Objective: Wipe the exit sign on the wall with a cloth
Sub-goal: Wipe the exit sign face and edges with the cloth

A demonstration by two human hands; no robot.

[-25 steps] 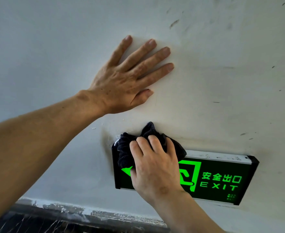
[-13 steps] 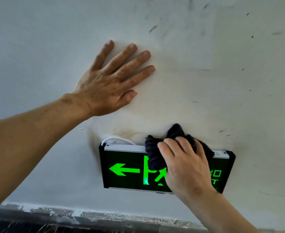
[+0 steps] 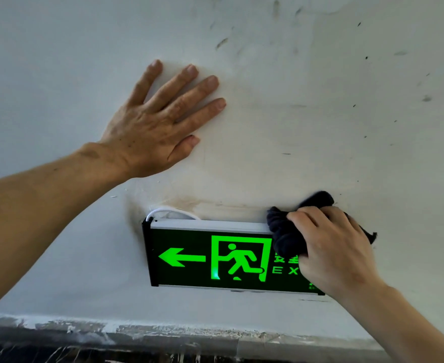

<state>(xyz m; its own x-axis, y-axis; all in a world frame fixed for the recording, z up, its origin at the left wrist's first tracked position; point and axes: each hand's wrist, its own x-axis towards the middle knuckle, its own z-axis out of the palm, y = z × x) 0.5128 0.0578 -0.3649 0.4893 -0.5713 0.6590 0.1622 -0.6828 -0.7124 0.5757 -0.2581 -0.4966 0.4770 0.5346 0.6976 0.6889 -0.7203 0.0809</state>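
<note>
a scuffed white wall [image 3: 320, 106] with a paint-flecked grey skirting strip [image 3: 163, 334] below. the lit green exit sign [image 3: 205, 258] is mounted low on it. the left hand [image 3: 160, 121] lies flat, fingers spread, holding nothing. the right hand [image 3: 333, 252], curled around a dark cloth [image 3: 286, 237], has slid from the sign's left end to its right end.

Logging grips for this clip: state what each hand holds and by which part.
The right hand holds the dark cloth, bunched under its fingers, against the exit sign. The left hand holds nothing; it lies flat on the wall.
</note>
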